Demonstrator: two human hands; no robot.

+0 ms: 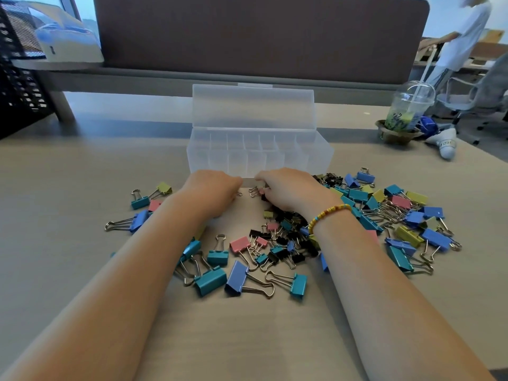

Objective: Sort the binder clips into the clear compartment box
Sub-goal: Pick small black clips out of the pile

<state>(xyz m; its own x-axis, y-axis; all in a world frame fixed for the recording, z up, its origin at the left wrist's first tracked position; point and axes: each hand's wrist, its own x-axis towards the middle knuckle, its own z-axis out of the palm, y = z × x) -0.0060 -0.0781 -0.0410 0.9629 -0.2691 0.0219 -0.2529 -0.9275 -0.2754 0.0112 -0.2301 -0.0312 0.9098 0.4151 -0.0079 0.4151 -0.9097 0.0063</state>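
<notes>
My desk (82,270) spreads out pale and wide under me, with a dark partition panel (261,34) standing along its far edge. Against the middle of that far side sits the clear compartment box (259,154), its lid (253,105) tipped up and open, the small divided cells inside showing nothing I can make out. Just in front of the box lie the binder clips (275,243), a loose scatter of blue, teal, pink, yellow-green and black ones, thickest to my right and thinner to my left, none of them in the box. My left hand (213,189) rests knuckles-up right at the box's front wall, fingers curled under; I cannot tell whether it holds anything. My right hand (291,189), with a beaded bracelet (327,215) at the wrist, sits beside it with fingers curled down onto small clips; I cannot tell whether they pinch one. Off to the far right stands a plastic drink cup (409,108) with a straw.
</notes>
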